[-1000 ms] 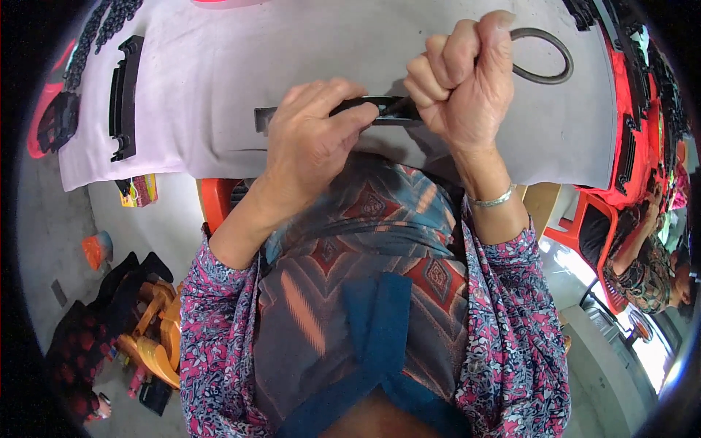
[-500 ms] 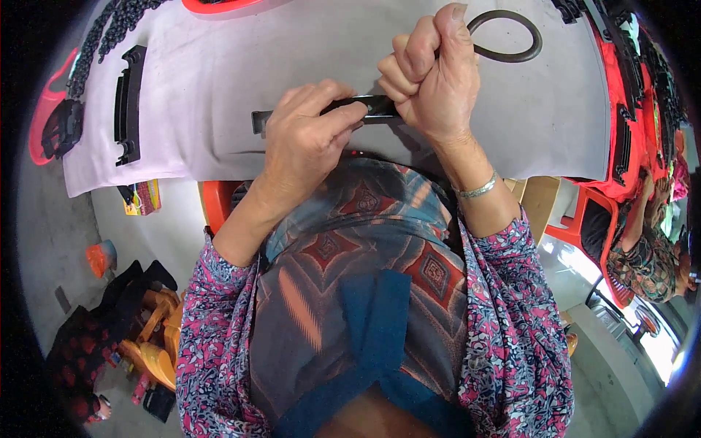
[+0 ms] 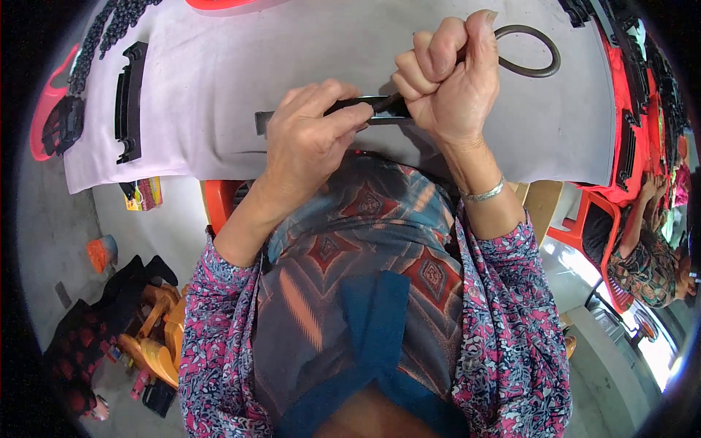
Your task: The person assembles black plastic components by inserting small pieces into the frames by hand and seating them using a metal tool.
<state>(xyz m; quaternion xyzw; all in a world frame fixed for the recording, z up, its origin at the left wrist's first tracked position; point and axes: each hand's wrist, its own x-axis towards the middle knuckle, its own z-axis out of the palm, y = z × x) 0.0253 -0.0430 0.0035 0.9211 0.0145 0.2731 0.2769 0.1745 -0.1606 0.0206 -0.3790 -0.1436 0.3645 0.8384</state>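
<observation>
My left hand is closed around a long black plastic piece, thumb and forefinger pressed on its top. The piece lies crosswise over the near edge of the table, and its middle is hidden under my fingers. To the right, my right hand makes a fist around a dark metal tool with a large looped handle. The loop sticks out beyond the fist on the right. The tool's narrow end points down-left at the black piece, close to my left fingertips. My fist hides the tool's middle, so its exact kind cannot be made out.
On the pale cloth-covered table a similar black plastic part lies at left. Strings of black pieces hang by a pink basket. A red basket rim shows at the far edge. Another person sits at right beside black parts on red cloth.
My right hand and the looped tool have moved slightly right and nearer to me. More of the tool's narrow end shows over the black piece. My left hand keeps its hold.
</observation>
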